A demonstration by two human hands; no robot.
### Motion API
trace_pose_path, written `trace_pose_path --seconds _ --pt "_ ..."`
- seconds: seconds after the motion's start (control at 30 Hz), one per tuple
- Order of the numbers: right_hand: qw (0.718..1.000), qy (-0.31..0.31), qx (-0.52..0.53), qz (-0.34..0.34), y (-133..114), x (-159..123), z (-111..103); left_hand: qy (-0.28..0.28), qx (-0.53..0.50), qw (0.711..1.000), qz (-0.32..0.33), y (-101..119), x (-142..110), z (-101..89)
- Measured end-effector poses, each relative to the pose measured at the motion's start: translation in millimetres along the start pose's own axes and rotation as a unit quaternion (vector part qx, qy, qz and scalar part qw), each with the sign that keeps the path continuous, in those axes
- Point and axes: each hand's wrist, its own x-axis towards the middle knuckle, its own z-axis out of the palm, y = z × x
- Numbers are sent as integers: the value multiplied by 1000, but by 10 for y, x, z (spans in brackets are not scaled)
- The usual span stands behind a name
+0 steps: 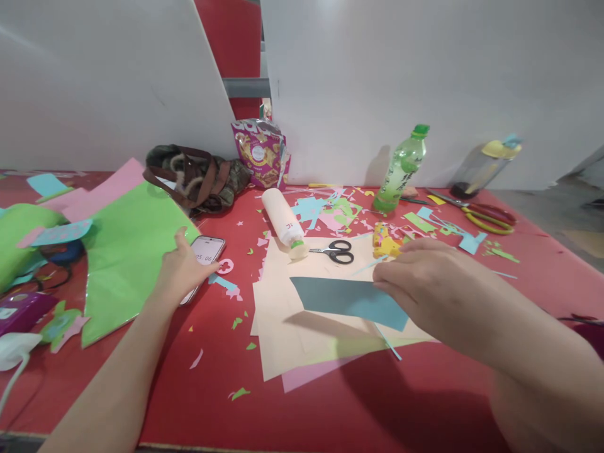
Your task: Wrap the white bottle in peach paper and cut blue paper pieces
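Note:
My left hand (pixel 182 272) is over a smartphone (pixel 204 250) with a lit screen. Its thumb reaches across to the right edge and the fingers are at the left side, gripping it. The phone lies beside a large green sheet (pixel 136 251). Pinched in my right hand (pixel 419 283) is a blue paper piece (pixel 340 299), held by its right end, tilted above a stack of cream sheets (pixel 278 333). Small black-handled scissors (pixel 337 251) lie on the stack, near a white glue bottle (pixel 283 220) on its side. My right fingertips are partly hidden.
Paper scraps (pixel 325 211) litter the red table (pixel 212 390). Behind stand a green drink bottle (pixel 401 170), a purple snack bag (pixel 262 151) and a camouflage bag (pixel 202 179). Larger scissors (pixel 486 217) and a clear cup (pixel 481 170) are at right; a white plug (pixel 19 352) at left.

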Motion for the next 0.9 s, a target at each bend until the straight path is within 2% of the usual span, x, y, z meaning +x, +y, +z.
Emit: trace_pose_path --seconds 0.03,0.1,0.17,0.3,0.4,0.5,0.57,0.6,0.63,0.67,0.7,0.77,0.8,0.9 --pt "1000 4 2 3 5 0 7 1 50 996 -80 67 4 -28" --pt "1000 9 4 9 15 1 17 -30 83 982 -166 204 18 -103" --pt "1000 4 8 14 21 5 20 -93 64 975 -191 313 34 -188" --pt "1000 -10 8 21 19 30 0 -150 38 963 -222 394 42 -300" --pt "1000 -11 4 26 14 56 -13 -128 43 970 -201 406 43 -288" --pt "999 9 17 37 22 80 1 -22 21 990 -141 485 45 -231" --pt "997 39 37 48 34 99 24 30 -80 993 -86 611 19 -194" --pt "996 54 50 53 40 111 38 15 -158 986 -55 696 -8 -176" --pt "994 67 64 58 44 124 54 -26 -245 968 -37 792 -44 -157" --pt "992 77 80 62 44 138 70 -84 -339 936 -34 896 -87 -135" --pt "990 82 96 64 41 152 86 -125 -440 888 -44 1002 -134 -109" --pt "986 81 130 64 17 176 116 -154 -608 775 -77 1198 -228 -48" --pt "985 76 146 61 -2 183 128 -149 -659 729 -109 1278 -267 -18" --pt "979 49 196 29 -76 184 133 -138 -740 625 -206 1417 -343 50"
